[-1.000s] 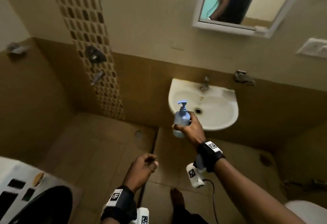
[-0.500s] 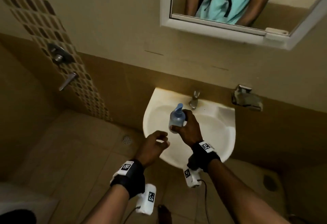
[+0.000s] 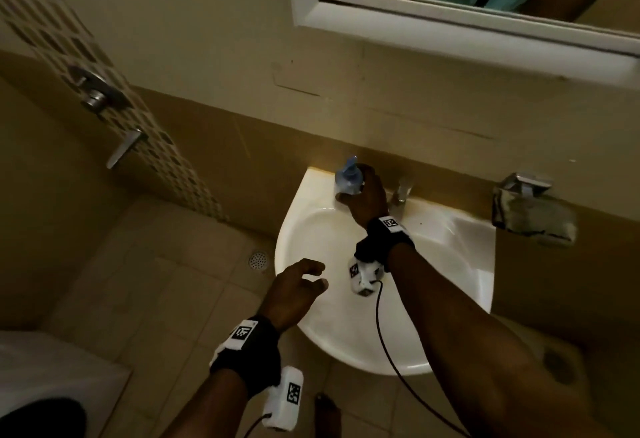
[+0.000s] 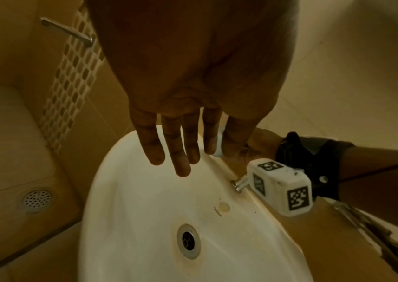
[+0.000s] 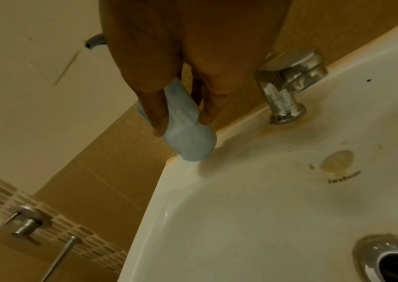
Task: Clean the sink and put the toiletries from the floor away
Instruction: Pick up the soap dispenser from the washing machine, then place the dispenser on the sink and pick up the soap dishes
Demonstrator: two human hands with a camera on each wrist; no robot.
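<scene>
The right hand (image 3: 367,200) is holding a small pale blue plastic pump bottle (image 3: 348,178), fingers (image 5: 159,114) wrapped around it. The bottle's bottom is touching the back left ledge of the white round sink (image 3: 460,264), just beside the shiny metal tap (image 3: 401,193). The left hand (image 3: 294,290) is hanging over the sink's front with loose fingers (image 4: 154,145), holding nothing.
</scene>
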